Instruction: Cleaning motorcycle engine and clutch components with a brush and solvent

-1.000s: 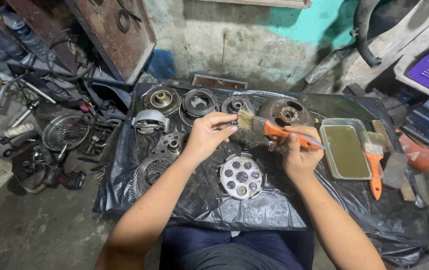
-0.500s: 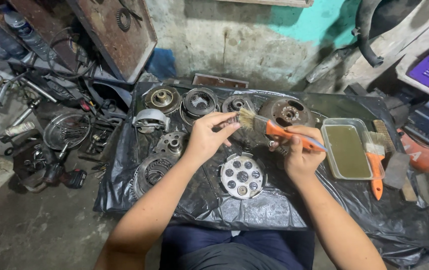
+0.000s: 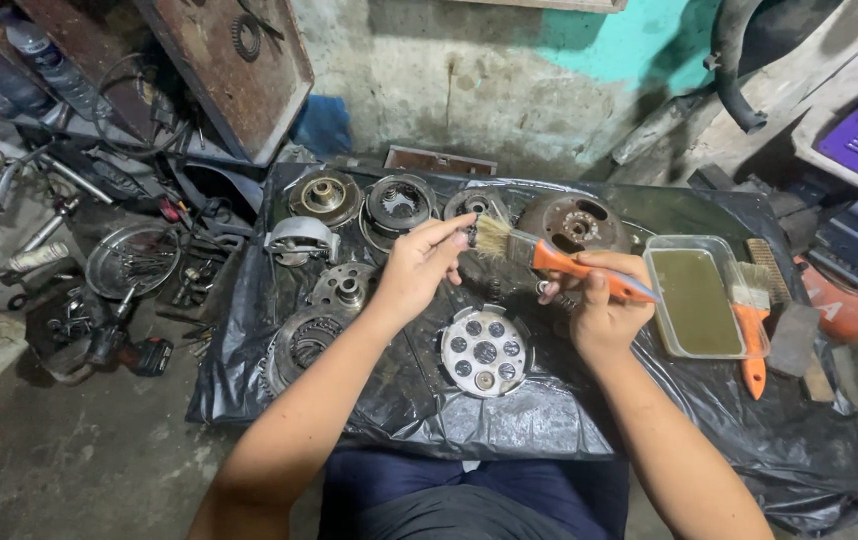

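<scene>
Holding a small part [image 3: 470,236] pinched in our left hand [image 3: 417,268], we grip an orange-handled brush [image 3: 549,256] in our right hand [image 3: 594,305], its bristles touching the part. Both hover above the black sheet [image 3: 549,420], over the round plate [image 3: 485,352], near the tray [image 3: 694,300].
</scene>
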